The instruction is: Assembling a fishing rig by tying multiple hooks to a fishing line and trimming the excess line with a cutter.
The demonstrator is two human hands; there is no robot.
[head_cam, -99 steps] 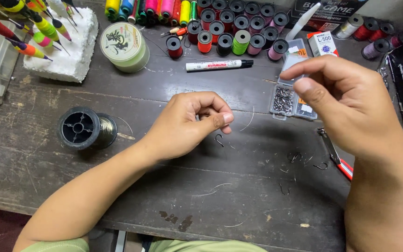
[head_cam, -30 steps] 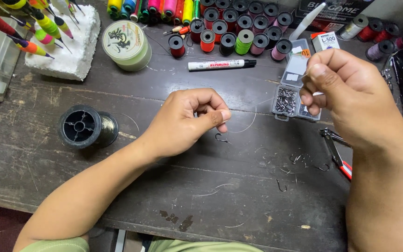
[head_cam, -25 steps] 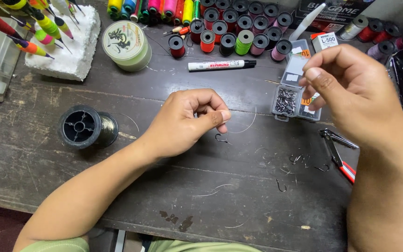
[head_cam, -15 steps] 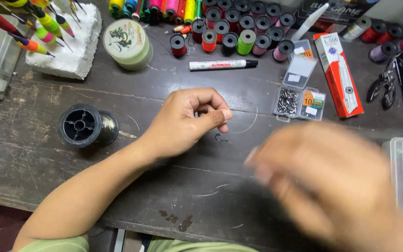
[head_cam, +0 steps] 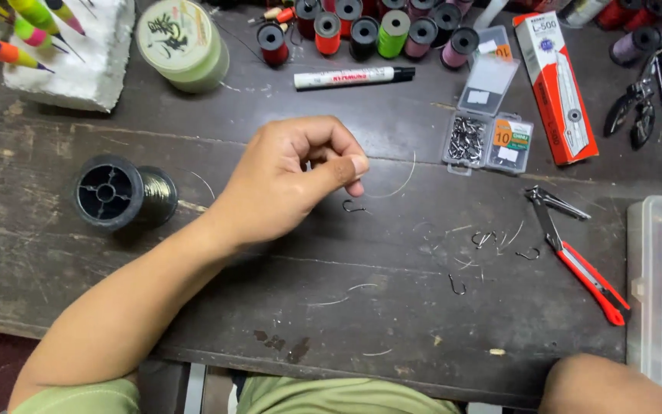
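— From the head view, what does the left hand [head_cam: 285, 180] do?

— It rests on the dark wooden table [head_cam: 193, 307], near the centre. The fingers are curled in, and thumb and forefinger are pinched together on a thin clear fishing line [head_cam: 392, 188]. The line comes out of the fingertips [head_cam: 358, 165] and bends away toward 2 o'clock.

— And the hook?

— A small fishing hook [head_cam: 354, 205] lies just under the fingertips, at about 6 o'clock from them, very close. I cannot tell if it touches the table or hangs on the line.

— The right hand?

— It is not visible. Only a piece of the arm shows at the bottom edge, at 5 o'clock of the picture.

— What is around?

— A black spool of line [head_cam: 120, 192] is at 9 o'clock from the hand. A few loose hooks [head_cam: 492, 241] lie at 4 o'clock, well apart from the fingers, and beside them red-handled pliers [head_cam: 580, 261]. A small clear box of hooks [head_cam: 488, 142], open, stands at 2 o'clock. A white marker [head_cam: 354, 77] lies at 12 o'clock, with thread bobbins [head_cam: 392, 27] behind it.
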